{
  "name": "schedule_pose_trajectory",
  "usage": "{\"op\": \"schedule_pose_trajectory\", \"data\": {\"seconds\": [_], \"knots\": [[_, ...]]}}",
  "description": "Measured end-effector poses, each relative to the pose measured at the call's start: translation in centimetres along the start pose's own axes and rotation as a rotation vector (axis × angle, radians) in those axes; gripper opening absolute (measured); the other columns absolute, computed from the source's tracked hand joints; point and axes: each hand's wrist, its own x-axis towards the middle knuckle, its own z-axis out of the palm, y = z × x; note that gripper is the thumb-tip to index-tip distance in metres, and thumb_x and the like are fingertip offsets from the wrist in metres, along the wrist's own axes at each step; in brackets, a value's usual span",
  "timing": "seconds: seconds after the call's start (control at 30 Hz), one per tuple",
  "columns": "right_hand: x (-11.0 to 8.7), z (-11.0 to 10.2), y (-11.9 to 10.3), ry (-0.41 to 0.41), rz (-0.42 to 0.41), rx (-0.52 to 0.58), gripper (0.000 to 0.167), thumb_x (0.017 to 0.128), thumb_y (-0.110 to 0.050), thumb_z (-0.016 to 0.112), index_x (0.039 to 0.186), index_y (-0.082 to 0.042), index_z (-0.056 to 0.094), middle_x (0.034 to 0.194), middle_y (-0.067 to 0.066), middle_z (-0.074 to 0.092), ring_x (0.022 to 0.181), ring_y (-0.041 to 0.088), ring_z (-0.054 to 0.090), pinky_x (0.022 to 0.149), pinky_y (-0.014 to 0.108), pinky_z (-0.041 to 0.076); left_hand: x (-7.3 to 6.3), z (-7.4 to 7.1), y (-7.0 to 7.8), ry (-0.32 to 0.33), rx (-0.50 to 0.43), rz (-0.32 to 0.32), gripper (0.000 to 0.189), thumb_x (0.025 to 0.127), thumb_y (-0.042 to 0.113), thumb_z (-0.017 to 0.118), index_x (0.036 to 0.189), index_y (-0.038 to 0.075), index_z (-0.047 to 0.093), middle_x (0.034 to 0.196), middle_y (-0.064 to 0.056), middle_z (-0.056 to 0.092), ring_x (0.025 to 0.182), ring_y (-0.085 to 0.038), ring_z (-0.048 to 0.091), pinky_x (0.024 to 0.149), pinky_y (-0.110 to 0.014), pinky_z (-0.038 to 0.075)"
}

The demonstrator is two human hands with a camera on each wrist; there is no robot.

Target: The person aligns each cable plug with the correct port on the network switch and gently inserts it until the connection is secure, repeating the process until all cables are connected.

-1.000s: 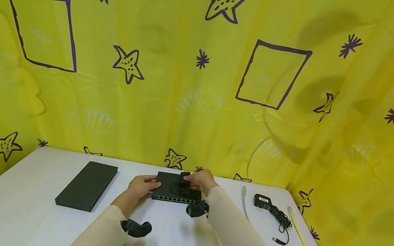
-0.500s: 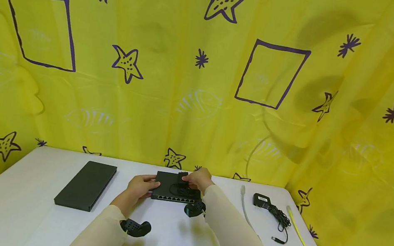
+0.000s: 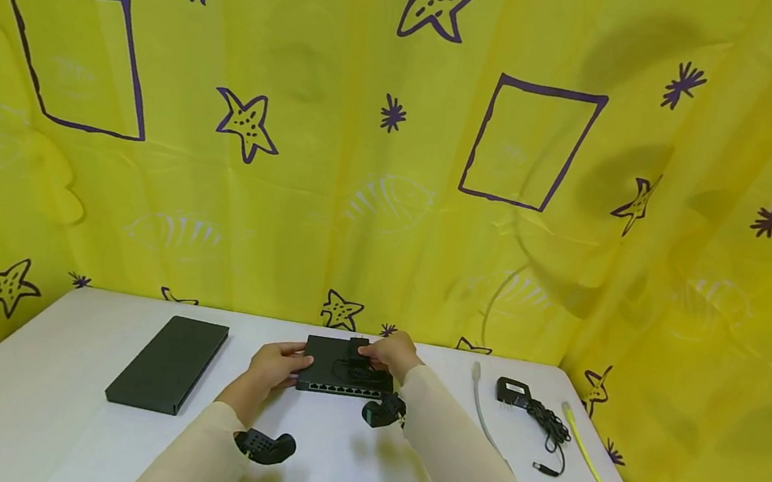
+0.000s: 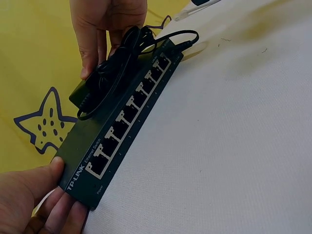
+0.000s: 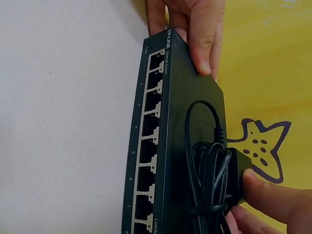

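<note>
A black TP-LINK Ethernet switch is at the back middle of the table, its row of ports facing me. My left hand grips its left end, thumb on top and fingers at the underside, as the left wrist view shows. On top of the switch, toward its right end, is a black power adapter with its cord bundled. My right hand pinches this adapter between thumb and fingers. In the left wrist view the cord's plug end is at the switch's far corner.
A flat black box lies to the left. On the right lie a grey network cable, a second power adapter with bundled cord, and a yellow network cable. A yellow curtain hangs behind the white table.
</note>
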Motion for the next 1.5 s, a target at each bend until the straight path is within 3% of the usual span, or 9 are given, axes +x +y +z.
{"op": "schedule_pose_trajectory", "data": {"seconds": [0.4,0.63,0.87,1.07,1.27,1.5], "knots": [[-0.7,-0.4,-0.1,-0.059,-0.019,0.07,0.031,0.084,-0.002,0.075,0.108,0.014,0.064,0.102,0.021,0.07,0.09,0.029,0.069,0.086,0.037,0.058,0.2,0.1,-0.2,0.002,-0.001,0.005,0.049,0.094,0.015,0.067,0.14,0.004,0.054,0.135,-0.022,0.058,0.099,-0.023,0.062,0.082,-0.031,0.057],[-0.8,-1.6,0.0,-0.091,-0.017,0.119,0.032,0.086,-0.001,0.073,0.111,0.015,0.062,0.108,0.024,0.069,0.099,0.035,0.068,0.087,0.038,0.058,0.5,0.1,-0.3,-0.001,-0.001,0.011,0.049,0.094,0.015,0.067,0.14,0.005,0.054,0.135,-0.021,0.058,0.099,-0.021,0.062,0.082,-0.031,0.058],[-0.5,-4.8,0.3,-0.062,-0.012,0.119,0.034,0.089,-0.005,0.071,0.116,0.014,0.062,0.117,0.027,0.064,0.106,0.037,0.066,0.092,0.04,0.056,0.5,0.0,-0.3,-0.001,0.016,0.003,0.05,0.094,0.017,0.067,0.14,0.005,0.053,0.134,-0.021,0.058,0.101,-0.023,0.062,0.085,-0.033,0.057],[0.5,-8.8,1.8,-0.028,0.02,0.092,0.038,0.088,-0.011,0.074,0.115,0.012,0.063,0.114,0.025,0.065,0.099,0.031,0.068,0.084,0.032,0.059,0.4,0.1,-0.3,-0.004,0.018,0.004,0.049,0.094,0.016,0.067,0.14,0.004,0.054,0.131,-0.021,0.06,0.097,-0.023,0.063,0.083,-0.032,0.058],[0.5,-12.0,3.3,0.04,0.034,0.103,0.048,0.091,-0.009,0.069,0.128,0.016,0.05,0.126,0.028,0.057,0.114,0.038,0.06,0.089,0.033,0.057,0.2,0.2,-0.5,-0.005,0.036,0.01,0.05,0.094,0.016,0.067,0.14,0.004,0.053,0.131,-0.022,0.06,0.098,-0.024,0.062,0.084,-0.033,0.058],[0.4,-14.5,4.9,0.089,0.053,0.068,0.046,0.089,-0.01,0.072,0.122,0.016,0.053,0.105,0.019,0.059,0.09,0.028,0.064,0.079,0.027,0.059,-0.4,0.2,-0.6,0.008,0.053,0.036,0.05,0.093,0.016,0.068,0.139,0.002,0.053,0.13,-0.023,0.06,0.096,-0.023,0.063,0.079,-0.031,0.059]]}}
